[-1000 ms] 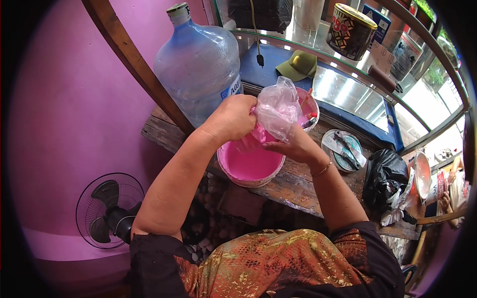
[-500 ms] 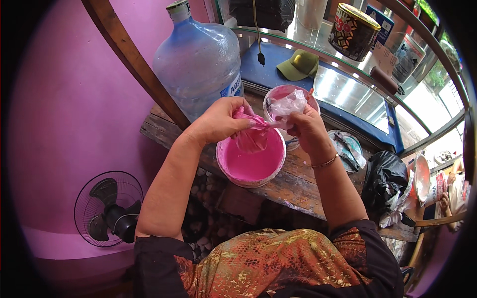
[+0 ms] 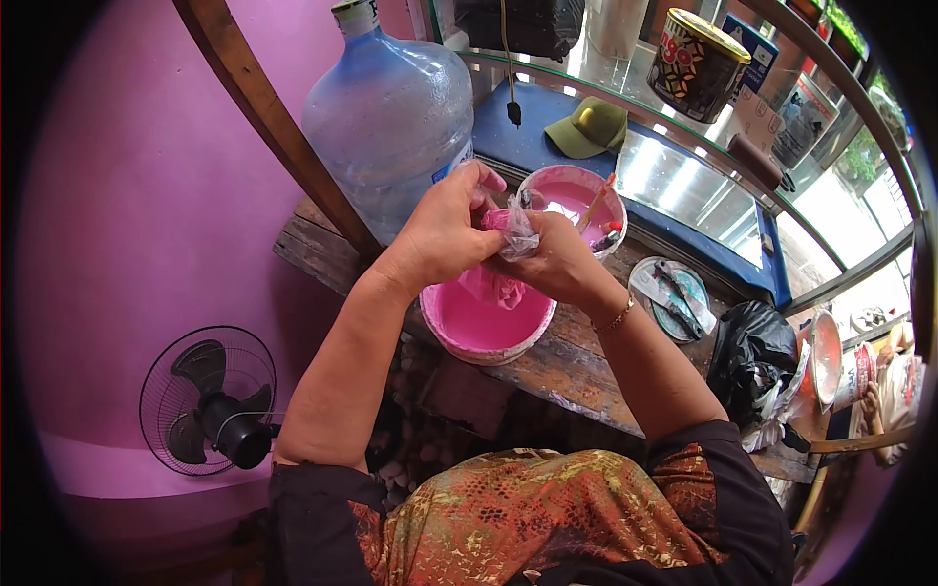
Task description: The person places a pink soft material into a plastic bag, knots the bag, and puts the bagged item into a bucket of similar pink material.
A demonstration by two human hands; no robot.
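A thin, see-through plastic bag (image 3: 520,235), smeared pink and bulging at its lower end, hangs over a white-rimmed bucket (image 3: 485,355) of pink paint. My left hand (image 3: 437,232) is closed around the bag's pink-stained neck from the left, its upper fingers bent and pink at the tips. From the right, my right hand (image 3: 559,259) grips the crumpled whitish part against it. The inner fingers of both hands are partly hidden. Just beyond them stands a second bucket (image 3: 618,205), holding pink liquid, with a brush handle and other tools leaning inside.
A large blue water bottle (image 3: 386,122) stands at the back left. Right of the buckets lie a round lid (image 3: 670,299) with a dark-handled scraper and a black plastic bag (image 3: 754,352). A glass case holds a green cap (image 3: 588,129). Lower left is a black fan (image 3: 207,400).
My hands have come together around the bag's neck. My right hand has moved left and down, gathering the loose whitish plastic and uncovering the second bucket's tools.
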